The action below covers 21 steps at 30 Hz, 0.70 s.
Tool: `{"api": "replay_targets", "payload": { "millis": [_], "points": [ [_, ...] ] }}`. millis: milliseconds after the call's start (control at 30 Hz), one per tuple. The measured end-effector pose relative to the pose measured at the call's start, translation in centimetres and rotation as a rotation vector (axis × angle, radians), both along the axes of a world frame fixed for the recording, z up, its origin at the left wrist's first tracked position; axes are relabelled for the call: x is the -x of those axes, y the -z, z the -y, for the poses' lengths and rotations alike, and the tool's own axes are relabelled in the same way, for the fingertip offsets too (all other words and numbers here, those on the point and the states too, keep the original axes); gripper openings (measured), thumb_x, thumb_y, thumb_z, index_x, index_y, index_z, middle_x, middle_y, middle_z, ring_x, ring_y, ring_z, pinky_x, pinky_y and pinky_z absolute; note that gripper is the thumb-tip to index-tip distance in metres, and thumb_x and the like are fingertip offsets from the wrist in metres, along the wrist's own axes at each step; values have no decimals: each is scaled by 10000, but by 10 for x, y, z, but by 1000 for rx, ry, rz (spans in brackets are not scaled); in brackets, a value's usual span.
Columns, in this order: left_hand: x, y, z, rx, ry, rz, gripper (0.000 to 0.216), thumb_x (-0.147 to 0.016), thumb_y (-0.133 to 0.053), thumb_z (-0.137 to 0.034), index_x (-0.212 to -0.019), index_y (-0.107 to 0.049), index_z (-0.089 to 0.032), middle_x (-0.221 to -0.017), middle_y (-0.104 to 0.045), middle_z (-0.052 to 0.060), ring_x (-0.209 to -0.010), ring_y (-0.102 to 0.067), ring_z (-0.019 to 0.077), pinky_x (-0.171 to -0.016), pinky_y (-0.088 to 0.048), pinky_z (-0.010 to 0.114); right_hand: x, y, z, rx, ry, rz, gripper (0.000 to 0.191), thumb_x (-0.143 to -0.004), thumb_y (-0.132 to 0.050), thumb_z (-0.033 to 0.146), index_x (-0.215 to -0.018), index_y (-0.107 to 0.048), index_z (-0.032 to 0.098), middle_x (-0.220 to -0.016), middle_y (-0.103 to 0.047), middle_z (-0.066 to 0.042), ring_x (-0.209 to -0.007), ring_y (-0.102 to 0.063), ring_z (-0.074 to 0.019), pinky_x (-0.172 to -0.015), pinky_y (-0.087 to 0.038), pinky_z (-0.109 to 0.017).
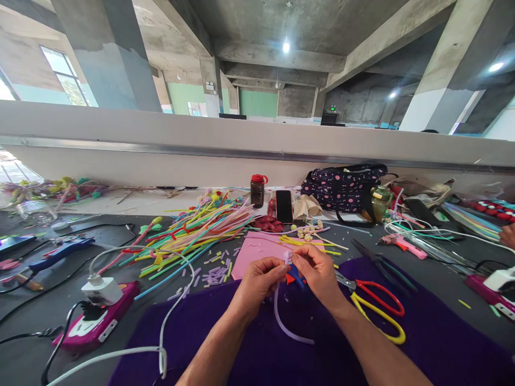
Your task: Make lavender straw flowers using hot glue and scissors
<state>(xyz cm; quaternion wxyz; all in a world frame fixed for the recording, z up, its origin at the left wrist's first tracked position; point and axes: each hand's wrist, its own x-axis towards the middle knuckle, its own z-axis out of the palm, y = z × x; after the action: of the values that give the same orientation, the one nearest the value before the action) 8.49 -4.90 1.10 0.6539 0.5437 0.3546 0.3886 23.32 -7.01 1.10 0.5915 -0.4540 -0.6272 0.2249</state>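
My left hand point(263, 276) and my right hand point(316, 271) meet over the dark purple cloth point(193, 332), fingers pinched. Between them is a small lilac pipe-cleaner piece point(287, 256), its shape too small to make out. From under my left fingers a lilac pipe cleaner point(287, 329) hangs and curves to the right. Just behind my hands lies a pink sheet point(249, 254). A blue and red object point(295, 277), partly hidden, shows below my fingers. Scissors point(378, 300) with red and yellow handles lie right of my right hand.
Colourful pipe cleaners point(201, 230) lie in a heap at left, with short lilac pieces point(215, 274) near it. Pliers point(384, 265), a pink glue gun point(404, 242), a phone point(284, 206) and a bottle point(257, 192) stand or lie around. Cords run from the power strip point(100, 321). Another person's hand point(507, 235) is at far right.
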Motion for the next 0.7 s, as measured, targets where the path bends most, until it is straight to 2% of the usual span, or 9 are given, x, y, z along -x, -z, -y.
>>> {"api": "replay_targets", "payload": {
  "millis": [233,500,700],
  "points": [
    [-1,-1,0,-10,-22,-20,271,-673,-660,-398,-642,-614,-133,-498,-501,-38,-368,-273,26,-372,-147,192,0,0,1,-52,63,120,118,-800,-542,240,-714,-592,176,-631,-567,16,-547,-488,-108,-511,-373,-214],
    [-1,-3,1,0,-12,21,271,-647,-678,-402,-627,-635,-135,-495,-538,-19,-393,-338,52,-392,-191,199,0,1,1,-66,86,158,122,-792,-533,232,-704,-601,183,-628,-580,5,-559,-498,-123,-525,-376,-228],
    [-1,-5,1,-1,-18,-8,273,-653,-677,-402,-622,-630,-135,-456,-492,-42,-361,-276,35,-387,-153,207,-1,0,0,-64,72,173,120,-793,-538,240,-708,-599,180,-623,-578,8,-538,-491,-117,-512,-373,-226]
  ]
}}
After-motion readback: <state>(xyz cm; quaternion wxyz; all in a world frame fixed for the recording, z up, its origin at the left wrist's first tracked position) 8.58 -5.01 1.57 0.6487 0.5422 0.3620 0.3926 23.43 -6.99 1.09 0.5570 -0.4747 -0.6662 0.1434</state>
